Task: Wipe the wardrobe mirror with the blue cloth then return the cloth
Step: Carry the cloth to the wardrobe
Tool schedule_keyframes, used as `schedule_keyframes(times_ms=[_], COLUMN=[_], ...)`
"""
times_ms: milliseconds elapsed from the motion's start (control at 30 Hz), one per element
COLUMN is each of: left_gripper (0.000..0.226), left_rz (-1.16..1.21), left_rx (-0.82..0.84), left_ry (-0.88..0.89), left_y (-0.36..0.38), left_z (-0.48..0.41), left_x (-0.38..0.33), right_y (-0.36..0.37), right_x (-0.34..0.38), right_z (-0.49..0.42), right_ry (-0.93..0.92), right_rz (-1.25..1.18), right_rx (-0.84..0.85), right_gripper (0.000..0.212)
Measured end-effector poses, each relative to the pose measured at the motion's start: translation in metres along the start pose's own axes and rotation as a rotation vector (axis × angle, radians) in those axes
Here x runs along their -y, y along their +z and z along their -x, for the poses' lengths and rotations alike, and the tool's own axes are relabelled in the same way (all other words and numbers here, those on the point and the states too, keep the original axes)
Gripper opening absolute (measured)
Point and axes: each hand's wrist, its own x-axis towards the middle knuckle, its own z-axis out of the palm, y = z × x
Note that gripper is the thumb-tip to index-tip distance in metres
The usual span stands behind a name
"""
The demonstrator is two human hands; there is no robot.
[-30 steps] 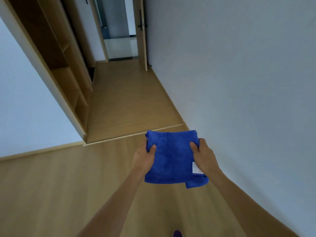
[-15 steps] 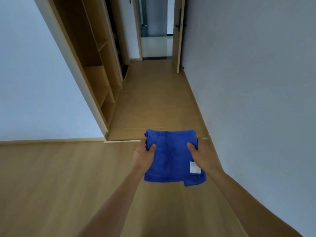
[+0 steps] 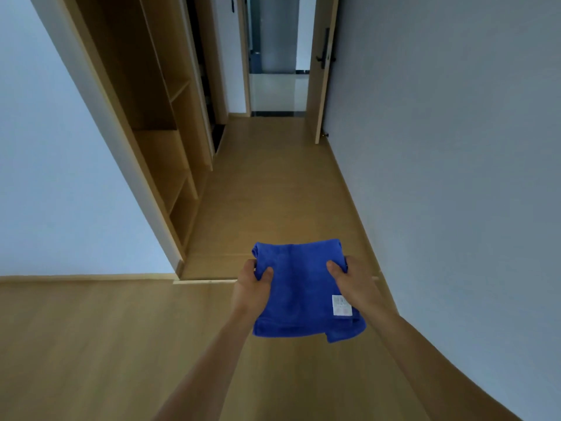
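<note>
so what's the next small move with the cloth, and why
Probably a step forward along the wood floor toward the open wardrobe shelves on the left. The left hand and right hand each grip a side of the folded blue cloth, so it is secure, and no mirror shows in this view.

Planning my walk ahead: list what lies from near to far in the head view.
Nearest, the blue cloth gripped by left hand and right hand → floor threshold strip → open wooden shelves → open door → far doorway.
</note>
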Motion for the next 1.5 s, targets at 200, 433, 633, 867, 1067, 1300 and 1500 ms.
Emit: schedule_keyframes(times_ms=[200,433,633,867,1067,1300,1500], left_gripper=[0.008,0.005,0.010,0.003,0.017,0.007,0.005], left_rz=[-0.051,-0.088,-0.064,-0.026,-0.027,-0.002,0.077], left_rx=[-0.014,-0.047,-0.124,-0.198,-0.201,-0.172,-0.139], left_ry=[0.025,0.015,-0.029,-0.051,-0.051,-0.030,-0.027], left_y=[-0.014,-0.005,0.022,0.054,0.078,0.093,0.091], left_z=[-0.071,-0.146,-0.216,-0.281,-0.325,-0.400,-0.489], left_x=[-0.014,-0.025,-0.050,-0.097,-0.123,-0.132,-0.138], right_y=[0.025,0.037,0.027,0.000,-0.016,-0.016,0.002], right_x=[0.023,0.035,0.054,0.074,0.086,0.101,0.129], right_z=[-0.066,-0.150,-0.243,-0.343,-0.395,-0.456,-0.534], right_ry=[-0.012,-0.022,-0.080,-0.132,-0.129,-0.088,-0.099], right_rz=[-0.002,0.048,0.014,0.039,-0.011,-0.041,0.017], right_rx=[-0.015,0.005,0.078,0.136,0.142,0.148,0.115], right_gripper=[0.022,0.022,0.025,0.029,0.028,0.022,0.016])
